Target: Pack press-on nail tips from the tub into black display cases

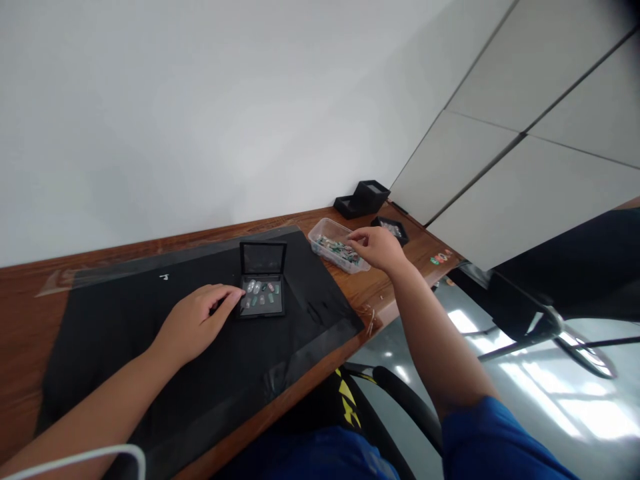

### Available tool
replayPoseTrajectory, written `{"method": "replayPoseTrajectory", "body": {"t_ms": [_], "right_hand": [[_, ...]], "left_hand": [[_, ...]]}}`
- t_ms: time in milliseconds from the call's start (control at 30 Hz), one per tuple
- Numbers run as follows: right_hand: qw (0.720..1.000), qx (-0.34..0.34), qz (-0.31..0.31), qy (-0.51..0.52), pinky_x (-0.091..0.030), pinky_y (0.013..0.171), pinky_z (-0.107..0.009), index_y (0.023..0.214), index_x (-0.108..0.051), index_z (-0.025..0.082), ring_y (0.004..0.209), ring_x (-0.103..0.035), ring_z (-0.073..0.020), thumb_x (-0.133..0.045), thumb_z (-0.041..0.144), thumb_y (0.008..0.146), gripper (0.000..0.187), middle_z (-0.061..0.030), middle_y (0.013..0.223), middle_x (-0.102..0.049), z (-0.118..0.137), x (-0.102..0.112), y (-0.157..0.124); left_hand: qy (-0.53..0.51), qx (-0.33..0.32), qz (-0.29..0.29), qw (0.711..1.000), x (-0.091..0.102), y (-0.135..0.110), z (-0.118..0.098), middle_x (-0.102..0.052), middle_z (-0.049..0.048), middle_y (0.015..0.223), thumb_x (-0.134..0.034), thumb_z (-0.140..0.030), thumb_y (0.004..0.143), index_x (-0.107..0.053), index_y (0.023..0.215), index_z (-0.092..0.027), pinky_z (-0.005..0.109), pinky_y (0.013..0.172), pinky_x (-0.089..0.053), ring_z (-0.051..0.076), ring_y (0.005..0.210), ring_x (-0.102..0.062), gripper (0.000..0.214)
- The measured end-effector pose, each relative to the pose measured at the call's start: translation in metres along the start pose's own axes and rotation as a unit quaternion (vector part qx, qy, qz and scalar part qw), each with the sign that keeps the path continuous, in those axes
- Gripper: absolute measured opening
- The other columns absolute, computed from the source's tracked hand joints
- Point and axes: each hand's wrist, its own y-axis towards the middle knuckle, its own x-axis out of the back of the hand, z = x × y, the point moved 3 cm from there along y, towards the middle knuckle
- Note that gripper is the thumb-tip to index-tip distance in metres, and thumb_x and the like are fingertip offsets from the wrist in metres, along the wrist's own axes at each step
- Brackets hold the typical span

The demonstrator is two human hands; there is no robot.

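Note:
A small black case [262, 311] with its lid raised sits on the black mat. Several press-on nails [257, 287], some clear and some green or pinkish, lie in rows inside it. At the case's left edge, my left hand [197, 317] has thumb and fingers closed on the rim. My right hand [377, 247] is over the right side of a clear plastic tub [327, 230], its fingertips pinched together. Whether anything is between them is too small to make out. The tub holds a loose pile of small green, white and reddish nails [337, 249].
Black boxes [371, 195] are stacked by the wall, and another black box [391, 229] with pale contents stands behind my right hand. Small coloured rings [440, 257] lie near the wooden table's [360, 280] right end. A chair armrest [407, 400] is below the front edge.

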Motion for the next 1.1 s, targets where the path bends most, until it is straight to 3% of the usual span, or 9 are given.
{"method": "replayPoseTrajectory", "body": {"t_ms": [200, 367, 500, 567, 667, 833, 1100], "right_hand": [[0.998, -0.013, 0.022, -0.049, -0.046, 0.067, -0.027, 0.097, -0.083, 0.027, 0.080, -0.070, -0.0198, -0.066, 0.027, 0.080, 0.023, -0.0023, 0.089, -0.080, 0.000, 0.003, -0.004], [0.998, -0.015, -0.001, -0.067, -0.046, 0.069, -0.028, 0.091, -0.083, 0.027, 0.080, -0.071, -0.0207, -0.067, 0.023, 0.078, 0.021, -0.0024, 0.085, -0.079, 0.000, 0.011, -0.009], [0.996, 0.032, -0.039, 0.071, -0.046, 0.063, -0.027, 0.086, -0.082, 0.023, 0.069, -0.068, -0.0172, -0.071, 0.025, 0.078, 0.014, -0.0018, 0.073, -0.076, 0.012, 0.014, -0.019], [0.978, 0.092, -0.078, 0.170, -0.050, 0.063, -0.027, 0.086, -0.082, 0.021, 0.070, -0.069, -0.0169, -0.071, 0.029, 0.081, 0.014, -0.0038, 0.081, -0.078, 0.028, 0.011, -0.026], [0.937, 0.211, -0.111, 0.254, -0.056, 0.072, -0.030, 0.088, -0.082, 0.024, 0.087, -0.072, -0.0188, -0.070, 0.035, 0.088, 0.016, -0.0059, 0.107, -0.078, 0.061, -0.002, -0.038], [0.904, 0.388, -0.009, 0.179, -0.055, 0.082, -0.030, 0.099, -0.082, 0.031, 0.094, -0.071, -0.0182, -0.061, 0.026, 0.097, 0.022, -0.0036, 0.114, -0.076, 0.107, -0.039, -0.056], [0.905, 0.370, 0.026, 0.209, -0.048, 0.068, -0.022, 0.109, -0.080, 0.031, 0.079, -0.067, -0.0116, -0.061, 0.030, 0.100, 0.021, -0.0019, 0.098, -0.072, 0.105, -0.075, -0.065]], "left_hand": [[0.009, 0.004, 0.001, 1.000, -0.001, 0.000, 0.003, -0.077, 0.0047, 0.107, -0.041, -0.063, 0.099, -0.077, 0.111, -0.030, 0.037, 0.086, -0.053, 0.028, 0.100, -0.070, 0.051], [0.009, 0.003, 0.006, 1.000, -0.001, 0.000, 0.003, -0.077, 0.0041, 0.111, -0.040, -0.063, 0.099, -0.076, 0.113, -0.030, 0.038, 0.090, -0.052, 0.028, 0.104, -0.069, 0.050], [0.009, 0.000, 0.009, 1.000, -0.001, 0.000, 0.003, -0.077, 0.0044, 0.111, -0.039, -0.064, 0.100, -0.076, 0.113, -0.029, 0.039, 0.091, -0.051, 0.028, 0.103, -0.069, 0.052], [0.009, 0.003, 0.014, 1.000, -0.001, 0.000, 0.004, -0.076, 0.0044, 0.112, -0.039, -0.064, 0.100, -0.075, 0.114, -0.030, 0.039, 0.091, -0.050, 0.028, 0.104, -0.068, 0.052], [0.008, 0.004, 0.021, 1.000, -0.002, 0.000, 0.005, -0.076, 0.0044, 0.113, -0.038, -0.064, 0.100, -0.074, 0.115, -0.030, 0.040, 0.092, -0.049, 0.028, 0.105, -0.067, 0.051], [0.007, -0.001, 0.020, 1.000, 0.000, 0.001, 0.002, -0.076, 0.0049, 0.109, -0.039, -0.063, 0.100, -0.075, 0.113, -0.029, 0.040, 0.091, -0.049, 0.029, 0.103, -0.068, 0.052], [0.004, 0.006, 0.010, 1.000, 0.002, 0.000, -0.001, -0.076, 0.0058, 0.105, -0.038, -0.064, 0.099, -0.075, 0.111, -0.028, 0.039, 0.087, -0.050, 0.028, 0.098, -0.069, 0.053]]}}
